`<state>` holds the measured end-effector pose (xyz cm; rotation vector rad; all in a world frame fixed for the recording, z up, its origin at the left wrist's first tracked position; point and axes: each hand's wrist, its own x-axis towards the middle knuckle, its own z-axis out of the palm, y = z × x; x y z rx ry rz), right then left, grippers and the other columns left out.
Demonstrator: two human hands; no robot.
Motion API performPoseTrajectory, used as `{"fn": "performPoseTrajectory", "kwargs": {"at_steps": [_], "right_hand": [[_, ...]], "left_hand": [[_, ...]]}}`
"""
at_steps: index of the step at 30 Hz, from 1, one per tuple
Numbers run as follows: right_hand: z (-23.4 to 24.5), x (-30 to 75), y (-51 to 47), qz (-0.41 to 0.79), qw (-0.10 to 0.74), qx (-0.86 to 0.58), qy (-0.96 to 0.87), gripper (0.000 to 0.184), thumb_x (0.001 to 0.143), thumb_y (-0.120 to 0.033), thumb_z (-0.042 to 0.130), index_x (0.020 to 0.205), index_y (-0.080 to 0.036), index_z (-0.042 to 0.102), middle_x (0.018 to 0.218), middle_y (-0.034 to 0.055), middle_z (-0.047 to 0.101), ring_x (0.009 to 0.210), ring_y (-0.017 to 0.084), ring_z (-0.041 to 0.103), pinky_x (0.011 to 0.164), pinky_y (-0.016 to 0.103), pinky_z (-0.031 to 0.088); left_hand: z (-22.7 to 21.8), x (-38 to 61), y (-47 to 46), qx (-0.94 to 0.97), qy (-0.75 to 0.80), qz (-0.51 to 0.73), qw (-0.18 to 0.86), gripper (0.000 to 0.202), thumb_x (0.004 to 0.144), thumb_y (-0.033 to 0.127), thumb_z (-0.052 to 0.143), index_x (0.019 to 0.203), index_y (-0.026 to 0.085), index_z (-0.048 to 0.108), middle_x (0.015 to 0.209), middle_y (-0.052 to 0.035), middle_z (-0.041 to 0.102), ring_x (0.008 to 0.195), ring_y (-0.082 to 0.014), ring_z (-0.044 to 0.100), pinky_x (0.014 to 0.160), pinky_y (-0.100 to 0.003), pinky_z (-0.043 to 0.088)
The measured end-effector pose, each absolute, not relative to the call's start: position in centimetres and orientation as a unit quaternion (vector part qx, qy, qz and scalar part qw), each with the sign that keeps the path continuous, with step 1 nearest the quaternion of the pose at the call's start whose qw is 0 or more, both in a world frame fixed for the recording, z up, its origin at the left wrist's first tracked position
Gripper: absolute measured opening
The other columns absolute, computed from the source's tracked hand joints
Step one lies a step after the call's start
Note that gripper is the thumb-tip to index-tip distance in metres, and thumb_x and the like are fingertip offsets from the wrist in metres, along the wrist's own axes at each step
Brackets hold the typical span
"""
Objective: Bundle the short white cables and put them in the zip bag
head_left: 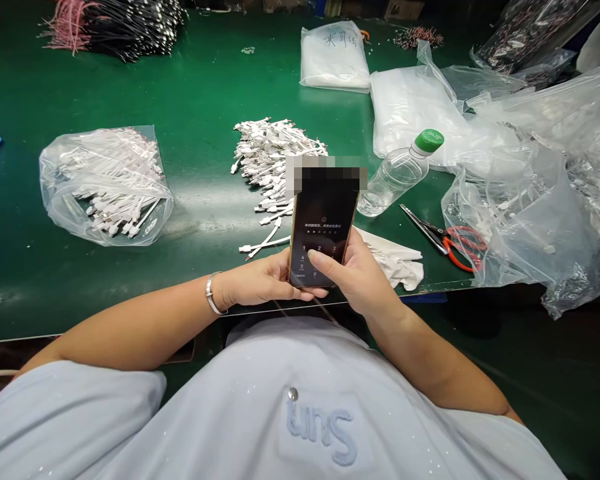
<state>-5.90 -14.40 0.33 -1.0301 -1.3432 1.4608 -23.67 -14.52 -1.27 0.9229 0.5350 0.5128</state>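
A dark smartphone is held upright between both hands over the table's front edge. Its screen shows a number keypad, and its top end is pixelated. My left hand, with a metal bracelet at the wrist, grips the phone's lower left side. My right hand wraps the lower right side, its thumb over the keypad. Behind the phone lies a pile of short white cables. A crumpled white cloth or glove sits beside my right hand.
A clear bottle with a green cap leans right of the phone. Red-handled scissors lie near plastic bags of cables. At left is another bag of white cables. Black and pink wires and stacked clear bags lie farther back.
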Motion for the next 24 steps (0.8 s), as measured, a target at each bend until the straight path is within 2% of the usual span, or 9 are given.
{"fn": "performPoseTrajectory", "kwargs": {"at_steps": [5,10,15,21,24], "right_hand": [[-0.7,-6.8,-13.8,0.509,0.470,-0.486,-0.532,0.055,0.068,-0.041,0.079,0.110,-0.023,0.049,0.106,0.0037,0.062,0.096,0.019,0.060,0.088,0.036,0.050],[-0.2,-5.7,-13.7,0.581,0.452,-0.395,-0.549,0.043,0.079,-0.042,0.070,0.112,-0.024,0.049,0.113,0.0037,0.061,0.103,0.018,0.060,0.089,0.033,0.051],[0.4,-3.9,-14.0,0.638,0.367,-0.345,-0.582,0.066,0.077,-0.034,0.074,0.131,-0.027,0.038,0.122,0.0047,0.059,0.108,0.020,0.060,0.092,0.036,0.050],[-0.1,-3.8,-14.4,0.583,0.381,-0.378,-0.611,0.069,0.076,-0.031,0.074,0.134,-0.026,0.036,0.126,0.0068,0.055,0.112,0.022,0.056,0.096,0.039,0.048],[0.0,-3.6,-14.7,0.573,0.359,-0.378,-0.632,0.081,0.073,-0.028,0.076,0.139,-0.028,0.030,0.125,0.0064,0.056,0.111,0.023,0.057,0.094,0.039,0.049]], "left_hand": [[-2.0,-23.5,-14.5,0.457,0.268,0.288,0.798,0.046,0.071,0.005,0.072,0.110,0.018,0.053,0.109,-0.0053,0.070,0.102,-0.0176,0.068,0.090,-0.029,0.054],[-1.3,-23.4,-14.6,0.440,0.267,0.268,0.815,0.050,0.072,0.010,0.074,0.115,0.018,0.051,0.104,-0.0055,0.071,0.101,-0.0176,0.069,0.092,-0.030,0.053],[-0.6,-23.4,-14.8,0.408,0.238,0.249,0.846,0.047,0.073,0.009,0.075,0.114,0.019,0.054,0.103,-0.0065,0.072,0.099,-0.0179,0.070,0.090,-0.029,0.054],[-0.7,-23.3,-14.9,0.416,0.233,0.249,0.843,0.043,0.073,0.011,0.075,0.111,0.020,0.057,0.104,-0.0057,0.071,0.100,-0.0172,0.069,0.091,-0.029,0.053],[-0.9,-23.2,-15.1,0.444,0.235,0.255,0.826,0.038,0.076,0.012,0.072,0.110,0.018,0.058,0.103,-0.0059,0.070,0.099,-0.0152,0.068,0.092,-0.029,0.052]]}}
